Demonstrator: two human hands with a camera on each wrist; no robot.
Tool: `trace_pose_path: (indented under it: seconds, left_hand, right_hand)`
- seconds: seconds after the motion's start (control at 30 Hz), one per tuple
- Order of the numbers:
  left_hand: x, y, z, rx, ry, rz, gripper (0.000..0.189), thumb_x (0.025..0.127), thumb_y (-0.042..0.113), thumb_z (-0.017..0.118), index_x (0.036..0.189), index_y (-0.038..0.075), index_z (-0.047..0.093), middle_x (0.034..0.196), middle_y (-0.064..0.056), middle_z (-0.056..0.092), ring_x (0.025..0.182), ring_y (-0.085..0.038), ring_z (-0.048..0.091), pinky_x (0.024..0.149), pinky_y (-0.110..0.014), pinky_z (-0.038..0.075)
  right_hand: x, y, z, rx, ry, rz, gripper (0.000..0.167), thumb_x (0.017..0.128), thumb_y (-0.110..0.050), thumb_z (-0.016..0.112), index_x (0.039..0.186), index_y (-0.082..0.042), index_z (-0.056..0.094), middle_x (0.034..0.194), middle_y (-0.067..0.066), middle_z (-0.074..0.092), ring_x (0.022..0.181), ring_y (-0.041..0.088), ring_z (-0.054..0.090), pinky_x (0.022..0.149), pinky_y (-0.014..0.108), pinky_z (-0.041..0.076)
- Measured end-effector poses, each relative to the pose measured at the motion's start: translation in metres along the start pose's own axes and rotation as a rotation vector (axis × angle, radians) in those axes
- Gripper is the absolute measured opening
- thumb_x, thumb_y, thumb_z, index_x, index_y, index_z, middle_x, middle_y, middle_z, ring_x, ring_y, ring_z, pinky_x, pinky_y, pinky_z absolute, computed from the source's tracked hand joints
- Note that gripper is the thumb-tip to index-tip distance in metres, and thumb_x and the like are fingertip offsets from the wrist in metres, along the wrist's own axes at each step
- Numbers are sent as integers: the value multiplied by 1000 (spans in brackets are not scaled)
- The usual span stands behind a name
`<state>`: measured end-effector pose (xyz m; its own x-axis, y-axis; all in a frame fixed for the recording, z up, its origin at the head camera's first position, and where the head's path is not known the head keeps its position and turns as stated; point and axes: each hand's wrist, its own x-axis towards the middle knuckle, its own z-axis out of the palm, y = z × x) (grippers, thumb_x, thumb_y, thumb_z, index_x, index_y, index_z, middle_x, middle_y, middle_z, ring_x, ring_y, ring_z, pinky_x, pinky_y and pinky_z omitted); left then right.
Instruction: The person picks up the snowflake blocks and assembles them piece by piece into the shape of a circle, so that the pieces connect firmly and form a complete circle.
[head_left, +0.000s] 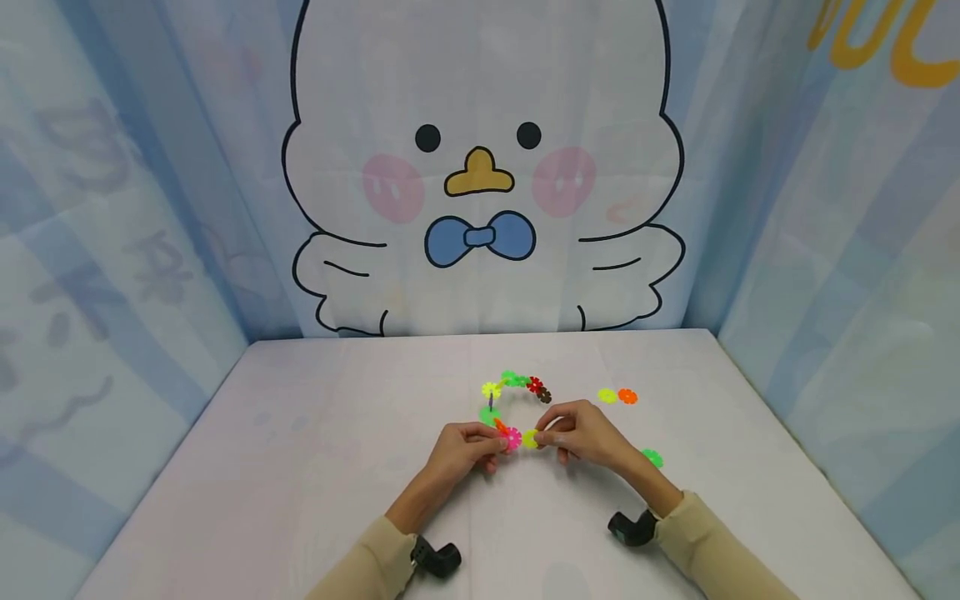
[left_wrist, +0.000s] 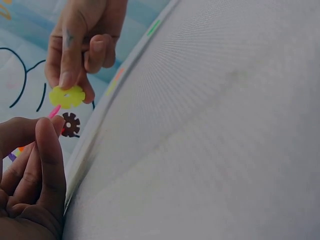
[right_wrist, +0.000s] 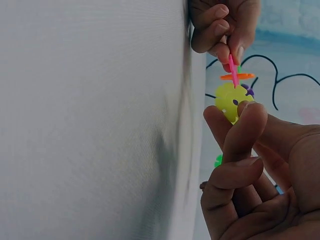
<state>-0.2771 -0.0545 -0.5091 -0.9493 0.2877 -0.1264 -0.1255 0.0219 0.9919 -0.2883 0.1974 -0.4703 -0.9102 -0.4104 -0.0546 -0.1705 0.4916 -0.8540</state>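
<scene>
My left hand (head_left: 459, 450) pinches a pink notched plastic disc (head_left: 513, 438), the near end of a curved chain of interlocking discs. From there the chain runs through orange, green (head_left: 489, 416), purple and yellow (head_left: 491, 390) pieces to green, red (head_left: 535, 384) and brown (head_left: 544, 395) ones at its far end. Between thumb and fingertips, my right hand (head_left: 588, 435) holds a yellow disc (right_wrist: 231, 100) close to the pink one. Their edges nearly meet or touch in the wrist views; whether they interlock I cannot tell. Fingers cover part of both discs.
Loose yellow (head_left: 607, 396) and orange (head_left: 627, 397) discs lie to the right on the white tabletop (head_left: 300, 467). A green disc (head_left: 652, 457) lies beside the right forearm. Printed cloth surrounds the table at the back and sides.
</scene>
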Motion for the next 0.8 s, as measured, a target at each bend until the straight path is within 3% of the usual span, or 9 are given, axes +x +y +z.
trace_pose_path:
  seconds: [0.5, 0.8]
  left_hand:
    - [-3, 3, 1, 15, 7, 12, 27, 95, 15, 80, 108, -7, 74, 96, -22, 81, 59, -6, 64, 62, -21, 55]
    - [-2, 1, -1, 3, -4, 7, 25, 95, 16, 79, 107, -6, 75, 92, -14, 82, 60, -6, 65, 63, -21, 56]
  right_hand:
    - [-2, -2, 5, -34, 60, -20, 6, 95, -15, 79, 99, -11, 78, 91, 12, 82, 54, 20, 66, 50, 22, 38]
    - [-2, -3, 7, -18, 52, -24, 9, 94, -16, 81, 99, -10, 77, 92, 14, 82, 55, 21, 69, 50, 22, 39]
